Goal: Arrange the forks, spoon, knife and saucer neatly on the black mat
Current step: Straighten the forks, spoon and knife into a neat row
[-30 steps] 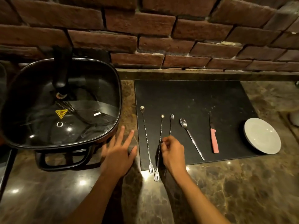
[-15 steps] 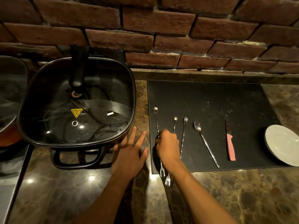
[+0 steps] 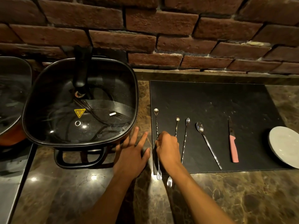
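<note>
The black mat (image 3: 210, 101) lies on a marble counter. Three long twisted forks lie side by side at its left. My right hand (image 3: 167, 147) is closed around the leftmost fork (image 3: 156, 125), whose tines (image 3: 159, 175) stick out past the mat's front edge. The middle fork (image 3: 176, 125) passes under that hand and its tines also overhang. The third fork (image 3: 185, 139) lies free. Further right lie a spoon (image 3: 208, 145) and a pink-handled knife (image 3: 233, 147). A white saucer (image 3: 284, 148) sits half off the mat's right edge. My left hand (image 3: 131, 155) rests flat on the counter, fingers spread.
A black square electric pan with a glass lid (image 3: 80, 102) stands left of the mat, its handle (image 3: 80, 156) close to my left hand. Another lidded pot (image 3: 9, 101) is at the far left. A brick wall (image 3: 161, 33) runs along the back.
My right hand has moved left from the third fork across to the leftmost fork and closed on it. My left hand stays flat on the counter.
</note>
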